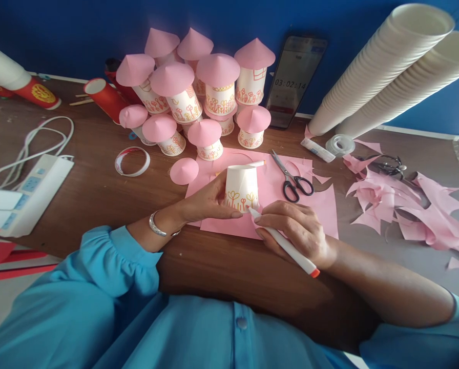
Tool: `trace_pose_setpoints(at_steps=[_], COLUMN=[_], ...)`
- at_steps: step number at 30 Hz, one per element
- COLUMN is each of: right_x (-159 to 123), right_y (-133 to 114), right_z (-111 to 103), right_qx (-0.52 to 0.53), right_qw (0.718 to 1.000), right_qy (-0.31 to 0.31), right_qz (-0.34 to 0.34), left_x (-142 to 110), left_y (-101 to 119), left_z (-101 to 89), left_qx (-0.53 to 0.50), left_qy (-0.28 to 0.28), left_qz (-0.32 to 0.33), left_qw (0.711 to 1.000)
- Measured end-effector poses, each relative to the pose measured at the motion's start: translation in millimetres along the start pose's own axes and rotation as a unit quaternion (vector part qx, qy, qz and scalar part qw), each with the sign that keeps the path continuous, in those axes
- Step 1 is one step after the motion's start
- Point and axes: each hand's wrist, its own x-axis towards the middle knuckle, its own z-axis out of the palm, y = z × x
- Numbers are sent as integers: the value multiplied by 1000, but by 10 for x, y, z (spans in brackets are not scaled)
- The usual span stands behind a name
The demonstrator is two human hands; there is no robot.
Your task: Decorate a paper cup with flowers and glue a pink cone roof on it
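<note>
My left hand is wrapped round the side of a white paper cup, which is upside down with its wide rim low. Yellow and red flowers are drawn along the rim end. In my right hand is a white marker with an orange-red end, its tip touching or very close to the cup near the rim. Under both lie pink paper sheets. Black-handled scissors rest on the paper to the right. A second marker lies behind the cup, partly hidden.
Several decorated cups with pink cone roofs stand at the back. A phone leans on the blue wall beside tall cup stacks. Pink scraps and clear tape are right; a tape roll and power strip left.
</note>
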Motion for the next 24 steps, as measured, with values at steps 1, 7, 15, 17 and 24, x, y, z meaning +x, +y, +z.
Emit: trace_pose_setpoints(at_steps=[1, 7, 15, 17, 24], right_x=[4, 13, 4, 6, 14], right_y=[-2, -15, 1, 5, -5], right_z=[-2, -27, -30, -24, -30], right_qx=[2, 19, -3, -10, 12], right_qw=[1000, 1000, 1000, 1000, 1000], right_qy=[-1, -14, 3, 4, -5], right_qz=[-1, -8, 3, 3, -10], left_x=[0, -5, -4, -2, -10], left_y=[-2, -20, -27, -16, 15], left_z=[-3, -19, -18, -15, -7], left_qx=[1, -2, -19, -15, -10], left_qy=[2, -7, -9, -7, 14], left_qz=[1, 7, 5, 2, -19], left_qw=[1000, 1000, 1000, 1000, 1000])
